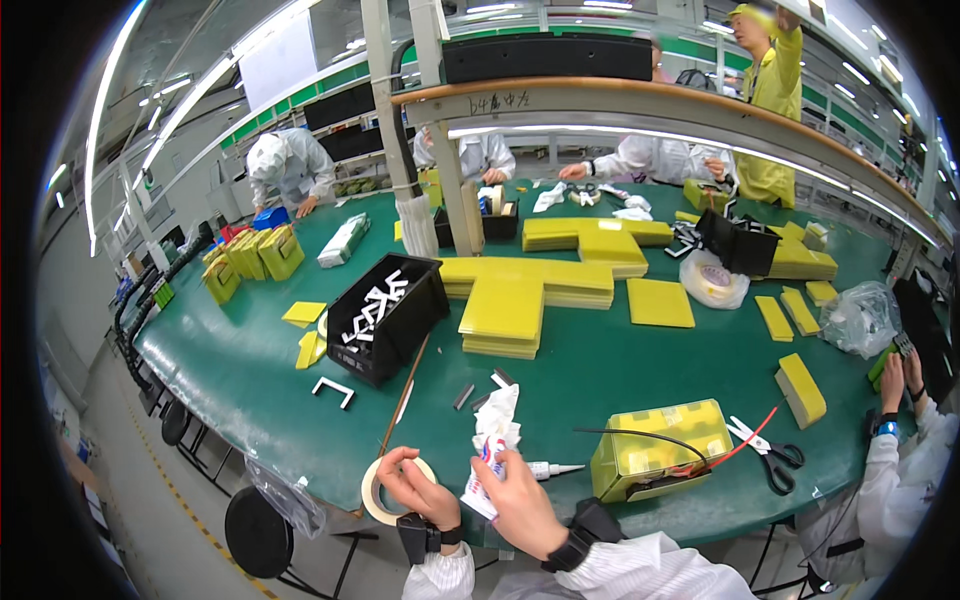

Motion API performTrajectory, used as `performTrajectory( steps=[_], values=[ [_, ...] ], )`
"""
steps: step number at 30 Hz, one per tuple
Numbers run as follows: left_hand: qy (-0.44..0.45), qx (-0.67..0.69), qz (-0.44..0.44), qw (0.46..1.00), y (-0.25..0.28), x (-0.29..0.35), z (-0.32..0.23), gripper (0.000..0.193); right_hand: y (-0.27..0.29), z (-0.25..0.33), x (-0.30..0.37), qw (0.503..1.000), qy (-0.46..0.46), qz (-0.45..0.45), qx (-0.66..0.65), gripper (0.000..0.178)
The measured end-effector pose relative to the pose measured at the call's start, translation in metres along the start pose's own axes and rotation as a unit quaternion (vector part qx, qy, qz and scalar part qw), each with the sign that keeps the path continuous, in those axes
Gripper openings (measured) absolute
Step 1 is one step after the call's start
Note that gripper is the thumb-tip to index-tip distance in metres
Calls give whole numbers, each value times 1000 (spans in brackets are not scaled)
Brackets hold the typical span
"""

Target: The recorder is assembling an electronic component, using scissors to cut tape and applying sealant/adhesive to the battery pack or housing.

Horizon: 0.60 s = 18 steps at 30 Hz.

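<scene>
My right hand [525,508] is closed around a soft white tube [484,488] with blue and red print. A crumpled white tissue [498,415] lies just beyond it. My left hand [418,492] hovers over a roll of tape [372,495], fingers curled but apart, with nothing visible in them. Beside my right hand, a white nozzle with a dark pointed tip [556,470] rests on the table; its other end is hidden behind the hand. Farther right stands a yellow-wrapped block [660,447] with black and red wires.
Scissors [770,455] lie right of the block. A black bin [385,315] of white angle pieces stands at left centre. Stacked yellow sheets [505,310] lie on the green table [250,375]. A beam [680,107] crosses above. Several co-workers sit around; one's hands [900,375] are at right.
</scene>
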<state>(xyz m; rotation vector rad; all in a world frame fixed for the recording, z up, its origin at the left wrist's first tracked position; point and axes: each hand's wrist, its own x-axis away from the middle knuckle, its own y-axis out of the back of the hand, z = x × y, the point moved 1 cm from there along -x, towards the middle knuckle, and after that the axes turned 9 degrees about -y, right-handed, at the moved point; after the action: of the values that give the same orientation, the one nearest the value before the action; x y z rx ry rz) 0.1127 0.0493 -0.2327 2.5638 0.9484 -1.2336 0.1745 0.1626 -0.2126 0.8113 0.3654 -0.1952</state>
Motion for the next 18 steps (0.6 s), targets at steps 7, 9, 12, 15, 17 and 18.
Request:
performTrajectory(
  steps=[7, 9, 12, 15, 17, 18],
  values=[
    [51, 37, -88, 994, 2, -12, 5, 17, -42, 0, -31, 997, 0, -42, 61, 57],
    [61, 34, -95, 993, 8, -15, 2, 15, -52, -3, -30, 995, 17, -57, 78, 55],
    [70, 17, -73, 995, 21, -4, -20, 11, -35, -9, -9, 993, 59, -45, 90, 56],
    [79, 112, -22, 990, 43, 32, -48, 17, 16, -3, 48, 993, 57, 90, 47, 46],
    [149, 149, 105, 972, 46, 57, -85, 23, 67, -8, 90, 981, 38, 187, -26, 37],
    [124, 133, 235, 955, 42, 60, -96, 32, 99, -16, 101, 975, 33, 207, -73, 31]
  ],
)
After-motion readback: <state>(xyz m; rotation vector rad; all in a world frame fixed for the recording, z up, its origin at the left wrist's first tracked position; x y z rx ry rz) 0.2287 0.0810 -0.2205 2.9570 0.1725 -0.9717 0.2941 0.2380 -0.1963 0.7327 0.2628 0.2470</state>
